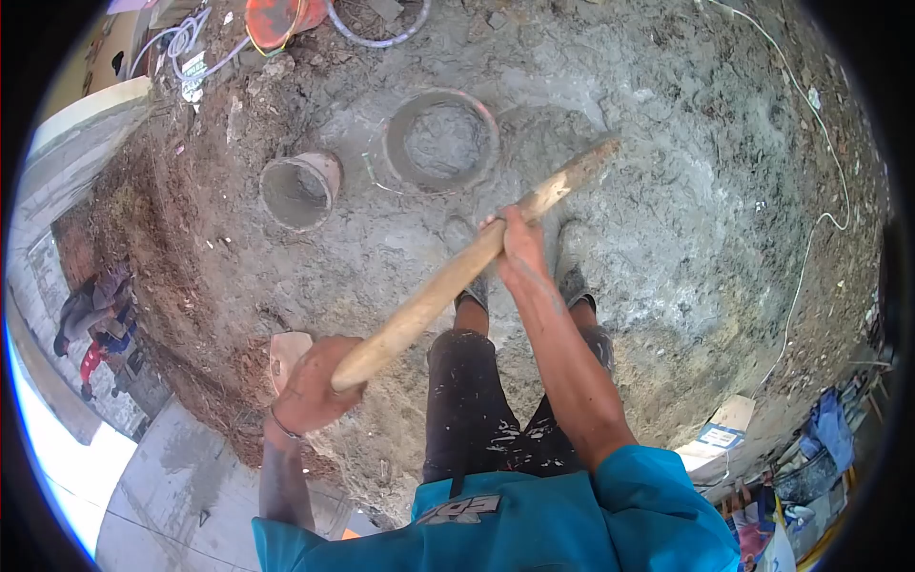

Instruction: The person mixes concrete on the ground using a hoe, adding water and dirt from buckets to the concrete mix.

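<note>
A long wooden handle (pixel 434 297) slants across the view from lower left to upper right. Near its lower end my left hand (pixel 317 386) is closed round the wood. My right hand (pixel 519 238) grips it further up, with the forearm reaching up from the right. The far end of the handle is darker and crusted, close to the wet grey mortar (pixel 658 191); no tool head can be made out there. Beyond my hands stands a round tub (pixel 489 119) with grey mix inside, and left of it a smaller mortar-smeared bucket (pixel 329 172).
An orange bucket (pixel 272 24) and a coiled hose (pixel 181 38) are at the top left. A thin white cord (pixel 810 238) runs down the right side. Another person (pixel 91 324) is at the far left. A paper sack (pixel 729 419) and piled items lie at the lower right.
</note>
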{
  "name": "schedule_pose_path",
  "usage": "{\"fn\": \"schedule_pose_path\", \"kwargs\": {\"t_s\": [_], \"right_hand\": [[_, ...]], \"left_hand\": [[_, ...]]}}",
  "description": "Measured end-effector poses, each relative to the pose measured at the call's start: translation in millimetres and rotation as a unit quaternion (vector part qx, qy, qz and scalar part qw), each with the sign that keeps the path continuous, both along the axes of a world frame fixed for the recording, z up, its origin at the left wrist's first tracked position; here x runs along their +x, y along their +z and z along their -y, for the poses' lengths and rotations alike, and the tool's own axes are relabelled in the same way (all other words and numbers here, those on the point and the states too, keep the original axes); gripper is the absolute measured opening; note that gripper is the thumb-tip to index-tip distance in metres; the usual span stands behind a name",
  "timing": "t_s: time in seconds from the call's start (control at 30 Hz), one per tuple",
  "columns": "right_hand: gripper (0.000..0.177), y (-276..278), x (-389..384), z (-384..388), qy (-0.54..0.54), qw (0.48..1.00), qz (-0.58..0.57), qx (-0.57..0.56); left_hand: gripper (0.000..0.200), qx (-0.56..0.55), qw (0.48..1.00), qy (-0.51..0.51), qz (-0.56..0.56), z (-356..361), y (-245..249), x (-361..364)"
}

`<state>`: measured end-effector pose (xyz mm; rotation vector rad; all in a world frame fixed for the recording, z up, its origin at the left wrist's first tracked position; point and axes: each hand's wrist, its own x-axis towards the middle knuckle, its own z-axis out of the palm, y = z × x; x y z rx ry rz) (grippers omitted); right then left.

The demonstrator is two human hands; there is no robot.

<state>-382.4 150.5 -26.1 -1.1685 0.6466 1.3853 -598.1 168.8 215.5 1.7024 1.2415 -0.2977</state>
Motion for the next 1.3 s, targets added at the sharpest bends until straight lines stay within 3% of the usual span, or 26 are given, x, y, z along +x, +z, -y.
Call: {"fn": "schedule_pose_path", "kwargs": {"t_s": [0.07,0.13,0.17,0.23,0.3,0.33,0.4,0.43,0.47,0.5,0.57,0.6,0.67,0.73,0.77,0.8,0.83,0.87,0.9,0.97,1.03,1.1,1.17,1.2,1.3], "right_hand": [[0.03,-18,-58,-6,0.02,0.998,-0.021,0.051],[0.028,-8,-99,-19,0.069,0.996,-0.004,0.051],[0.028,-9,-115,-23,0.075,0.996,-0.002,0.045],[0.032,-15,-139,-30,0.146,0.987,-0.032,0.051],[0.033,-18,-143,-33,0.17,0.984,-0.006,0.045],[0.033,-19,-135,-33,0.171,0.984,0.022,0.045],[0.03,-22,-106,-29,0.159,0.984,0.064,0.048],[0.028,-27,-79,-31,0.143,0.985,0.082,0.057],[0.027,-28,-48,-38,0.155,0.984,0.086,0.01],[0.026,-30,-15,-48,0.166,0.981,0.089,-0.035],[0.021,-58,47,-71,0.23,0.957,0.168,-0.045],[0.019,-77,75,-89,0.299,0.928,0.219,-0.043],[0.02,-134,121,-119,0.433,0.839,0.325,-0.051],[0.024,-198,147,-139,0.532,0.747,0.392,-0.078],[0.026,-206,146,-149,0.627,0.629,0.446,-0.114],[0.029,-219,145,-157,0.587,0.69,0.404,-0.131],[0.032,-221,135,-149,0.578,0.71,0.382,-0.128],[0.033,-223,121,-139,0.617,0.674,0.377,-0.151],[0.033,-228,109,-132,0.617,0.677,0.371,-0.151],[0.027,-235,92,-101,0.629,0.669,0.371,-0.139],[0.025,-245,94,-73,0.698,0.626,0.342,-0.068],[0.02,-208,80,-59,0.634,0.716,0.259,-0.134],[0.018,-213,83,-42,0.645,0.727,0.197,-0.128],[0.018,-218,84,-38,0.648,0.725,0.198,-0.122],[0.016,-220,84,-28,0.627,0.759,0.089,-0.153]], "left_hand": [[0.034,0.038,0.999,0.011,-0.031,0,-24,-78],[0.034,0.066,0.994,-0.045,-0.068,-8,-53,-152],[0.034,0.061,0.995,-0.039,-0.065,-9,-63,-177],[0.034,0.082,0.983,-0.012,-0.162,-7,-80,-212],[0.034,0.101,0.982,-0.013,-0.161,11,-109,-225],[0.034,0.123,0.978,-0.018,-0.165,15,-114,-221],[0.029,0.029,0.987,-0.012,-0.16,37,-124,-175],[0.031,-0.012,0.995,-0.013,-0.099,46,-127,-137],[0.036,0.015,0.999,0.035,-0.018,61,-131,-96],[0.039,-0.133,0.986,0.093,0.05,72,-146,-54],[0.046,-0.188,0.962,0.109,0.163,85,-180,34],[0.042,-0.185,0.941,0.19,0.208,75,-185,82],[0.034,-0.108,0.933,0.257,0.229,71,-236,155],[0.03,-0.163,0.899,0.347,0.211,57,-275,200],[0.026,-0.222,0.881,0.36,0.215,47,-273,207],[0.025,-0.241,0.86,0.386,0.232,66,-276,212],[0.024,-0.257,0.841,0.405,0.248,84,-274,212],[0.023,-0.252,0.87,0.397,0.152,92,-260,203],[0.023,-0.253,0.871,0.396,0.146,101,-258,192],[0.023,-0.279,0.825,0.459,0.175,121,-245,173],[0.024,-0.274,0.841,0.445,0.139,120,-217,164],[0.025,-0.263,0.854,0.434,0.117,115,-195,171],[0.023,-0.28,0.829,0.451,0.173,113,-180,182],[0.026,-0.241,0.835,0.441,0.225,104,-174,185],[0.026,-0.244,0.856,0.395,0.227,65,-155,176]]}}
